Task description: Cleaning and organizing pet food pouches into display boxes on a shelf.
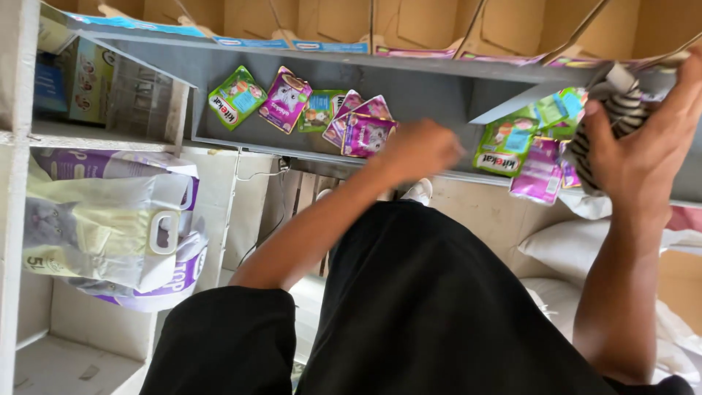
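grey shelving fills the view from above, with a large handled bag [110,227] low on the left. nearer, the left hand [420,150] is curled just beside purple and green pouches [351,121] on the grey shelf [431,95]; its grip is blurred, cannot tell. farther right, the right hand [647,146] clasps a striped bundle [614,121] beside more pouches [523,150].

Left hand [419,150] is motion-blurred; the striped thing [621,117] in the right grip is half hidden.
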